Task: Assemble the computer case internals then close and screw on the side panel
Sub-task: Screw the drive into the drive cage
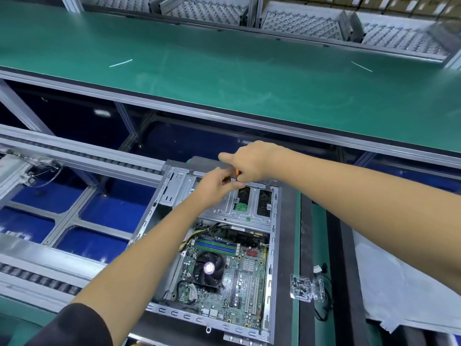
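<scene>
Grey steel, the open computer case [273, 236] is lying in the lower centre of the frame, motherboard [232, 275] and black fan [208, 268] showing. Both hands are meeting over its far drive cage [232, 208]: the right hand [245, 162] is gripping something with an orange tip [238, 172], the left hand [215, 184] is curling in beside it, though around what I cannot tell.

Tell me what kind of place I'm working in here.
Most likely an electronics assembly line in a factory. An open computer case lies on a workstation beside a roller conveyor track, a long green-matted bench runs across behind it, and ridged metal trays sit on the far side.
</scene>
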`<action>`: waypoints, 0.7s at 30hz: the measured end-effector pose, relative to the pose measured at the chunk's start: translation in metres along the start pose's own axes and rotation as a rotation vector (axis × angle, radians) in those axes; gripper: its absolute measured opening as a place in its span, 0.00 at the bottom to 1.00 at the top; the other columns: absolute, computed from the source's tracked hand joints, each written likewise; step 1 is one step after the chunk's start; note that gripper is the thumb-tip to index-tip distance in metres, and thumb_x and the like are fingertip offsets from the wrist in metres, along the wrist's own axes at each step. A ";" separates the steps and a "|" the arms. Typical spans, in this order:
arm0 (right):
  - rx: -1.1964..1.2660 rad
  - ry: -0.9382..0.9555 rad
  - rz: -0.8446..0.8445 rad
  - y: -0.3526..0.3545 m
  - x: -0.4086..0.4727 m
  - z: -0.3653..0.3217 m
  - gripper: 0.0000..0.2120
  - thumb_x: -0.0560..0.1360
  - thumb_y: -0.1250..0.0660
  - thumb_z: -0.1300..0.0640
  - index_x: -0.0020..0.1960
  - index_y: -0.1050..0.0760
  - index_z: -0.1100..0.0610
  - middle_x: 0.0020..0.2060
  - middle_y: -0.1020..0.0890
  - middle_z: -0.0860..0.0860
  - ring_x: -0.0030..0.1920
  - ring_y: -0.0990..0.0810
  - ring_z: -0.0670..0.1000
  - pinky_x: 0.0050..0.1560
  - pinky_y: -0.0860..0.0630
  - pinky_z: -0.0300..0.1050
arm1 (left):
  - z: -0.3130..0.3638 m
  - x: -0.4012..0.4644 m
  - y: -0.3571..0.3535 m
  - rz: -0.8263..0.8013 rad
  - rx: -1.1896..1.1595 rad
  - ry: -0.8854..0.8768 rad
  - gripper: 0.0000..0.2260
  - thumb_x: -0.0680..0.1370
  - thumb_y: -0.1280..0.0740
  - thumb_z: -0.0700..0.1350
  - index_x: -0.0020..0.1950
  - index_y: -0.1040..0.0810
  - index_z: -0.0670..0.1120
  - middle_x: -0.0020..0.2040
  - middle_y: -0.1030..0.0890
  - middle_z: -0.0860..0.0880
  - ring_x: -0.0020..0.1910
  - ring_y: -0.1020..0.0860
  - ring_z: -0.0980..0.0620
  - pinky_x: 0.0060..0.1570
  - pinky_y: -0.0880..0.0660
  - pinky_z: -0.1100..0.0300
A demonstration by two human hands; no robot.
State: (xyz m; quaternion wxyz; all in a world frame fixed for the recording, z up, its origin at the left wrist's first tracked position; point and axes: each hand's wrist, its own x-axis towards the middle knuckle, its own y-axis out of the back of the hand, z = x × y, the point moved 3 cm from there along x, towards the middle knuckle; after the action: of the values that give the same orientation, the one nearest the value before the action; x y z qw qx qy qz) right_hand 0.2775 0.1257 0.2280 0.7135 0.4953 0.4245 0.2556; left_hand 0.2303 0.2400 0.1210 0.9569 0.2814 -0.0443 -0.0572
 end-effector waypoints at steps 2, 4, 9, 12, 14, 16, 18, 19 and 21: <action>-0.091 0.121 -0.034 0.004 -0.001 0.001 0.12 0.78 0.38 0.55 0.58 0.36 0.49 0.36 0.25 0.49 0.32 0.27 0.51 0.31 0.31 0.49 | 0.001 0.001 0.005 -0.084 -0.053 0.068 0.08 0.79 0.28 0.48 0.46 0.21 0.61 0.39 0.20 0.61 0.40 0.24 0.66 0.41 0.33 0.73; -0.055 0.117 -0.055 0.003 -0.002 0.001 0.10 0.77 0.39 0.57 0.57 0.33 0.49 0.34 0.26 0.47 0.32 0.28 0.50 0.31 0.34 0.47 | 0.002 0.002 0.007 -0.156 -0.015 0.048 0.05 0.81 0.30 0.49 0.51 0.22 0.60 0.41 0.19 0.67 0.43 0.23 0.63 0.42 0.32 0.72; 0.178 -0.181 -0.058 -0.007 0.000 0.005 0.06 0.80 0.39 0.54 0.54 0.30 0.56 0.36 0.28 0.50 0.33 0.29 0.51 0.31 0.36 0.46 | 0.003 -0.004 -0.006 0.020 0.075 -0.001 0.14 0.78 0.28 0.55 0.48 0.27 0.46 0.35 0.31 0.52 0.33 0.35 0.56 0.33 0.39 0.60; 0.228 -0.230 -0.075 -0.008 0.000 0.007 0.08 0.80 0.38 0.53 0.54 0.30 0.57 0.38 0.26 0.51 0.34 0.27 0.51 0.31 0.34 0.47 | 0.005 -0.004 -0.011 0.131 0.084 -0.006 0.17 0.78 0.28 0.54 0.45 0.26 0.41 0.34 0.31 0.49 0.34 0.35 0.54 0.35 0.39 0.57; 0.257 -0.115 -0.104 -0.005 -0.005 0.009 0.10 0.79 0.36 0.52 0.54 0.36 0.53 0.38 0.24 0.50 0.35 0.25 0.53 0.31 0.35 0.47 | 0.006 -0.003 -0.007 0.057 0.108 -0.035 0.13 0.80 0.30 0.53 0.47 0.23 0.44 0.33 0.31 0.51 0.33 0.34 0.57 0.35 0.39 0.57; 0.134 0.073 -0.103 0.001 -0.009 0.011 0.12 0.78 0.35 0.52 0.54 0.39 0.49 0.35 0.24 0.48 0.33 0.26 0.52 0.31 0.36 0.47 | 0.003 -0.001 -0.002 -0.063 0.080 -0.038 0.03 0.82 0.33 0.51 0.49 0.20 0.54 0.32 0.28 0.56 0.32 0.32 0.60 0.35 0.38 0.61; -0.003 0.167 -0.099 0.003 -0.010 0.007 0.10 0.78 0.38 0.55 0.53 0.39 0.47 0.33 0.25 0.49 0.31 0.28 0.53 0.32 0.32 0.49 | 0.002 -0.001 0.001 -0.140 0.018 -0.033 0.05 0.83 0.34 0.49 0.50 0.21 0.60 0.29 0.25 0.62 0.30 0.31 0.61 0.33 0.37 0.67; 0.001 0.162 -0.097 0.002 -0.009 0.006 0.09 0.78 0.39 0.56 0.52 0.38 0.48 0.33 0.26 0.49 0.31 0.29 0.53 0.34 0.31 0.51 | 0.002 -0.001 0.002 -0.164 0.007 -0.037 0.05 0.83 0.35 0.49 0.51 0.22 0.59 0.30 0.25 0.63 0.30 0.31 0.62 0.33 0.36 0.68; 0.139 0.086 -0.071 -0.002 -0.006 0.005 0.06 0.79 0.39 0.57 0.53 0.36 0.50 0.33 0.26 0.50 0.32 0.30 0.53 0.34 0.32 0.49 | -0.001 -0.001 0.003 -0.190 -0.024 -0.042 0.04 0.83 0.33 0.48 0.54 0.24 0.58 0.35 0.23 0.62 0.34 0.29 0.63 0.37 0.32 0.67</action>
State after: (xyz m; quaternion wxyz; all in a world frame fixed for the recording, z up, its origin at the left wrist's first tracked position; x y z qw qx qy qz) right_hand 0.2789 0.1178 0.2288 0.6672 0.5167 0.4889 0.2209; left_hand 0.2302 0.2435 0.1216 0.9493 0.2714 -0.0369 -0.1541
